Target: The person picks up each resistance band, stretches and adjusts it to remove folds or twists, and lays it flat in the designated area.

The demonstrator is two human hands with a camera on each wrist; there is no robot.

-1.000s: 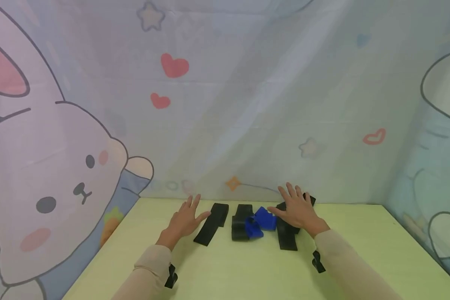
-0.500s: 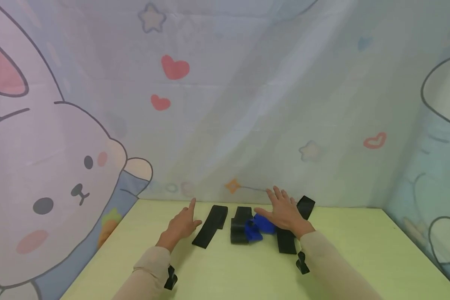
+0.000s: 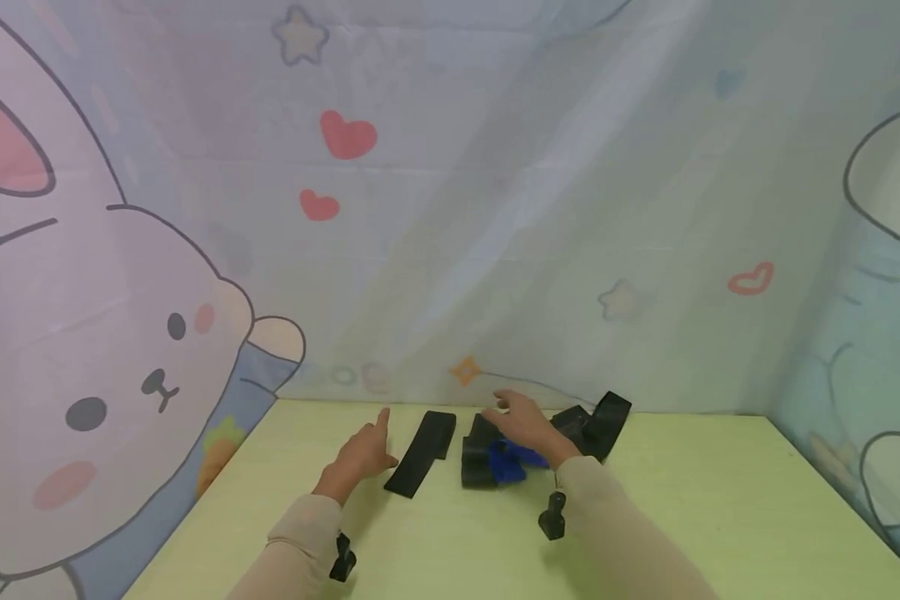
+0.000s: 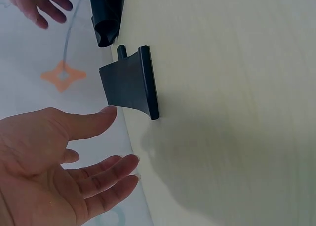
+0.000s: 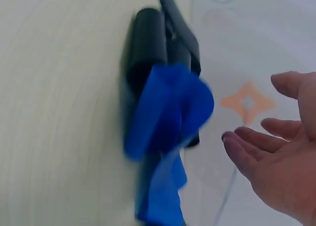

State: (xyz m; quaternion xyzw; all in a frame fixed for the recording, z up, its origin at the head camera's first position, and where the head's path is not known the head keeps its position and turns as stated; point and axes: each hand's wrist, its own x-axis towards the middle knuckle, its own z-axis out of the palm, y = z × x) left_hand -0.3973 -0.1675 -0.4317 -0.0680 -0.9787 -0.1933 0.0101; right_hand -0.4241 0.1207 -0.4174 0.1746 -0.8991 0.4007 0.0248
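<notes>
Hands point(image 3: 357, 454) point(image 3: 527, 423): two
Sleeves point(image 3: 303, 529) point(image 3: 615, 512): two
Wrist cameras point(image 3: 342, 560) point(image 3: 552, 517): two
Table point(image 3: 450, 550): one
Black bands point(image 3: 418, 461) point(image 3: 477, 468) point(image 3: 610, 422): at least three, overlaps obscuring the exact count
Blue bands point(image 3: 505, 467): at least one
Solid red hearts point(image 3: 348, 136) point(image 3: 319, 206): two

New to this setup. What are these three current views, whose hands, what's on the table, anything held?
No machine here: these are a person's bare left hand and right hand. The wide picture is taken from the person's head, looking forward and down; the two close ones are taken from the left and right wrists. On the pale yellow table lies a black strip near the left hand. Around the right hand are a rolled black piece, curled blue material and more black strips. Neither hand appears to hold anything.
</notes>
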